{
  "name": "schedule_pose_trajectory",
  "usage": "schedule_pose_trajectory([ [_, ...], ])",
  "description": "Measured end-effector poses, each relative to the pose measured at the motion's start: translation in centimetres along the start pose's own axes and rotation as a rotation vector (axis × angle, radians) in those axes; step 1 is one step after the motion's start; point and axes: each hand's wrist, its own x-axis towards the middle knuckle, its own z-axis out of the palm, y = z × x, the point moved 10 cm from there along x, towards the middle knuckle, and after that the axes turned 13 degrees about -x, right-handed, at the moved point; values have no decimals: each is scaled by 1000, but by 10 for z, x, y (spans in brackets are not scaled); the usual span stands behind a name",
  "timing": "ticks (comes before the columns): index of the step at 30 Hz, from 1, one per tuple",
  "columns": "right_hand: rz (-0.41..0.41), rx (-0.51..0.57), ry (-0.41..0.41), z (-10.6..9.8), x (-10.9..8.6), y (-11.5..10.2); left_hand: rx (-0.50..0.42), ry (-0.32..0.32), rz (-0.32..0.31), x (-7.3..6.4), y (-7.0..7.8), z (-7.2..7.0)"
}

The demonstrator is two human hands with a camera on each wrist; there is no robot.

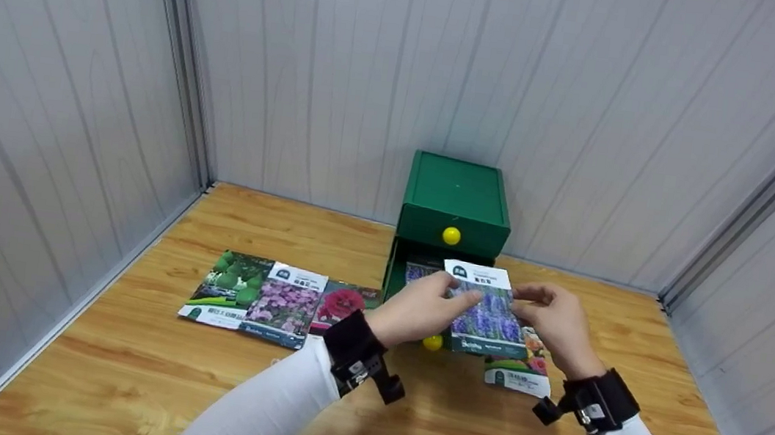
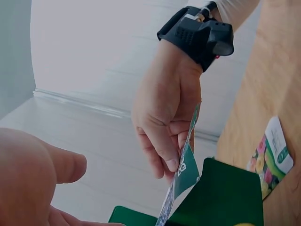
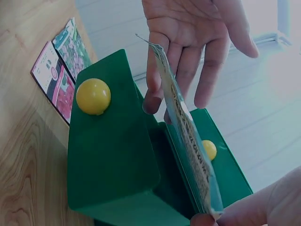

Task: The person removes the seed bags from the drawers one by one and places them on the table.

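Note:
A flower seed packet (image 1: 486, 315) with purple-blue spikes on its front is held up over the pulled-out lower drawer (image 3: 110, 141) of a small green cabinet. My right hand (image 1: 557, 325) pinches the packet's right edge between thumb and fingers, as the left wrist view also shows. At the opposite edge, my left hand (image 1: 421, 307) has its fingers fairly straight along the packet's back. Its thumb (image 3: 237, 28) stands away from the packet in the right wrist view. Another purple packet (image 1: 418, 272) lies inside the drawer, partly hidden by the left hand and held packet.
On the table's left lie packets with green fruit (image 1: 235, 280), pink flowers (image 1: 284, 305) and a red bloom (image 1: 343, 304), overlapping. A mixed-flower packet (image 1: 519, 380) lies right of the drawer. The cabinet's upper drawer (image 1: 424, 223) is closed, with a yellow knob. Pale walls enclose the table.

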Motion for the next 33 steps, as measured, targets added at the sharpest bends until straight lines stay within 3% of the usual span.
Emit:
schedule_pose_trajectory([
  [10,13,48,33,-21,-11,20,-24,17,12,4,4,21],
  [20,48,90,74,-34,-18,44,-50,-16,9,11,0,47],
  [33,101,83,54,-44,-30,79,-25,-45,-2,19,2,80],
])
